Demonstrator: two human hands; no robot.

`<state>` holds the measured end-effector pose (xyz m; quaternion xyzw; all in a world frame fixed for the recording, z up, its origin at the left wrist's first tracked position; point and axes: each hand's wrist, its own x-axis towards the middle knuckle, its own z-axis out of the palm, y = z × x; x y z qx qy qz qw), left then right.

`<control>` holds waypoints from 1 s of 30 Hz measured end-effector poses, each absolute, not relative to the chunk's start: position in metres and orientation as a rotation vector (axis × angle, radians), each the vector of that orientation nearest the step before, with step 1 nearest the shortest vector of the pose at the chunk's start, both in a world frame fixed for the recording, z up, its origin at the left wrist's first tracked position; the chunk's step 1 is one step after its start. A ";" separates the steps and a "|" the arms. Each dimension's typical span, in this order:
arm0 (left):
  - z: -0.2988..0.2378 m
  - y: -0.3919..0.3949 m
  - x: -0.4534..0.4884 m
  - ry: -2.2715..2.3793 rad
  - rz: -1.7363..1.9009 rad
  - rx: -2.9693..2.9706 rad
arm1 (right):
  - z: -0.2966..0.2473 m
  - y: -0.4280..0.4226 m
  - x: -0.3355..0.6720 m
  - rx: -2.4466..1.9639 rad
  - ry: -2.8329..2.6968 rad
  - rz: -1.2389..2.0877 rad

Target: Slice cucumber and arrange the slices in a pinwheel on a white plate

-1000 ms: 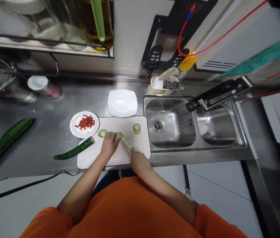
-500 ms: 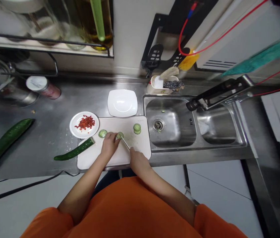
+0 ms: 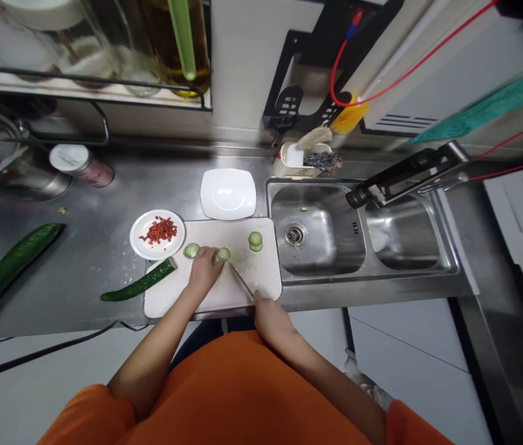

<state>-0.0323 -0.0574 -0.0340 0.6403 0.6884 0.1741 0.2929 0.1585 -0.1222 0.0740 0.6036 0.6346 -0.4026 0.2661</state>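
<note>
My left hand [image 3: 206, 269] is closed, its fingertips pinching a cucumber slice [image 3: 223, 254] on the white cutting board [image 3: 215, 296]. In my right hand [image 3: 271, 316] is a knife [image 3: 242, 282], its blade angled toward that slice but a little apart from it. Another slice [image 3: 191, 250] lies just left of my left fingers. Two overlapping slices [image 3: 255, 241] rest at the board's right side. A cut cucumber piece [image 3: 143, 283] lies across the board's left edge, partly on the counter.
A plate of chopped red bits [image 3: 140, 244] touches the board's upper left. Behind the board sits a white square plate [image 3: 228, 193]. To the right is a double sink [image 3: 319, 278] with a black tap [image 3: 382, 179]. A whole cucumber [image 3: 11, 266] lies far left, below a jar [image 3: 83, 165].
My right hand has drawn the knife back, down and to the right, away from the slice. My left hand has stayed in place.
</note>
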 end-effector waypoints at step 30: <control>0.005 -0.039 -0.055 2.016 0.220 1.572 | 0.069 -0.120 0.177 1.699 1.728 -1.043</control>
